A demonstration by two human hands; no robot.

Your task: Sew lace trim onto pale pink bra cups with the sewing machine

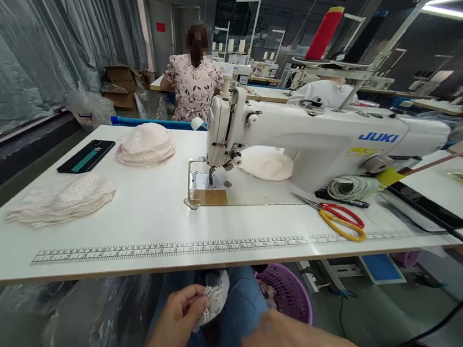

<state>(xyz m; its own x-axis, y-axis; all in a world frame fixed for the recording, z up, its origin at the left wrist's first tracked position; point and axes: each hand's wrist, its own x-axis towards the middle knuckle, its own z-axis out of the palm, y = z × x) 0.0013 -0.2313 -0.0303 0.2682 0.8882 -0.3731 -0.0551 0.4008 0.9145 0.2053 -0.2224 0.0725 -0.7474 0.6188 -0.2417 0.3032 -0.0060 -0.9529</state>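
Note:
Below the table edge, over my lap, my left hand [183, 312] pinches a small white lace piece [215, 300] between thumb and fingers. My right hand [275, 338] hovers just to the right of it, seen from the back; its fingers are curled under and hidden, and blurred. Blue jeans show beneath both hands. On the table above stands a white JUKI sewing machine [315, 136] with its needle [210, 176] over the plate. Behind the needle lies one pale padded cup [266, 164].
A stack of lace pieces [63, 201] lies at the table's left, a pile of cups [144, 144] behind it, a phone [86, 156] beside that. Red-and-yellow scissors [339, 217] lie at the right. A purple basket [287, 295] sits under the table. Another person [196, 83] works beyond.

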